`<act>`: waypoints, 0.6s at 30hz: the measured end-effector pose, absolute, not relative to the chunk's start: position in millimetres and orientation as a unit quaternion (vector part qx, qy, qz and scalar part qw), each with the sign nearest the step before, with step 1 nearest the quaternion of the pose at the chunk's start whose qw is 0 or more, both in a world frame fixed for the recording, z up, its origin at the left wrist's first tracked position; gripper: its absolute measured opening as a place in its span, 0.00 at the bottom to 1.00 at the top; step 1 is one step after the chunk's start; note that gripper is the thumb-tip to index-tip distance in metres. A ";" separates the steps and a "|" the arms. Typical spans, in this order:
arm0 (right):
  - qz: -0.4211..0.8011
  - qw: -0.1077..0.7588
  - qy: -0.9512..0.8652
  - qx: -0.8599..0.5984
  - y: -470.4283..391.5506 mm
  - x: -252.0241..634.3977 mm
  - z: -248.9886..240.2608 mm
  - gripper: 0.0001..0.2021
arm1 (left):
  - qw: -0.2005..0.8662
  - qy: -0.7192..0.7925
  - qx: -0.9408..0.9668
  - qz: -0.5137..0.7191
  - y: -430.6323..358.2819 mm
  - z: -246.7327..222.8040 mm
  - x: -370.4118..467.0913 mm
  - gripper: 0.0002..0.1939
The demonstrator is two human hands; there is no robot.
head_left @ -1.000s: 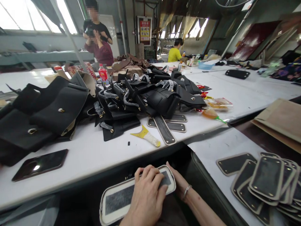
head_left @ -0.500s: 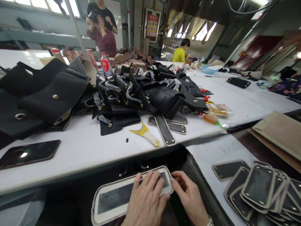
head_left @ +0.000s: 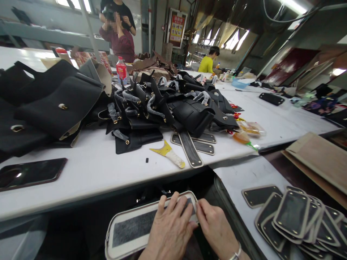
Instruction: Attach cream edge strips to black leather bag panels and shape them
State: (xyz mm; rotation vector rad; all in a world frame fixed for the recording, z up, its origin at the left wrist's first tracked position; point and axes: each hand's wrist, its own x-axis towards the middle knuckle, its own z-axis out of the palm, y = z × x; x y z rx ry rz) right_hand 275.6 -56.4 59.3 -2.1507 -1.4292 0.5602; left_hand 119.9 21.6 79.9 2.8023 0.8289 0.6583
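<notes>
Left hand lies flat, fingers spread, on a rounded oblong panel, cream-edged with a grey felt centre. Right hand pinches its end. Similar dark panels are stacked nearby.

Long white worktables run toward bright windows beyond a red wall poster, under a dim ceiling strip light.

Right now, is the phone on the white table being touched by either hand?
No. The phone lies alone on the table's left side, while the left hand and right hand press on the oblong panel below the edge.
</notes>
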 end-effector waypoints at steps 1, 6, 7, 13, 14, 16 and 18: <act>0.206 0.249 -0.520 -0.790 -56.2 275.2 59.3 0.20 | 0.085 0.276 0.934 0.210 20.9 78.9 119.4 0.14; 0.220 0.280 -0.501 -0.789 -54.9 273.7 66.4 0.20 | 0.164 0.274 0.932 0.170 23.3 80.7 118.0 0.11; 0.234 0.286 -0.495 -0.787 -55.2 273.8 68.2 0.20 | 0.185 0.271 0.930 0.163 26.5 83.4 118.4 0.10; 0.318 0.352 -0.370 -0.799 -65.7 271.5 62.6 0.22 | 0.314 0.219 0.917 0.117 64.0 103.4 135.0 0.17; 0.319 0.368 -0.351 -0.800 -67.6 269.7 60.2 0.23 | 0.332 0.212 0.912 0.115 71.2 104.1 140.3 0.21; 0.315 0.394 -0.321 -0.802 -69.9 265.0 56.9 0.24 | 0.363 0.192 0.907 0.098 84.4 101.9 151.9 0.25; 0.306 0.407 -0.301 -0.807 -70.2 259.5 56.8 0.24 | 0.389 0.165 0.904 0.065 94.7 97.0 163.0 0.23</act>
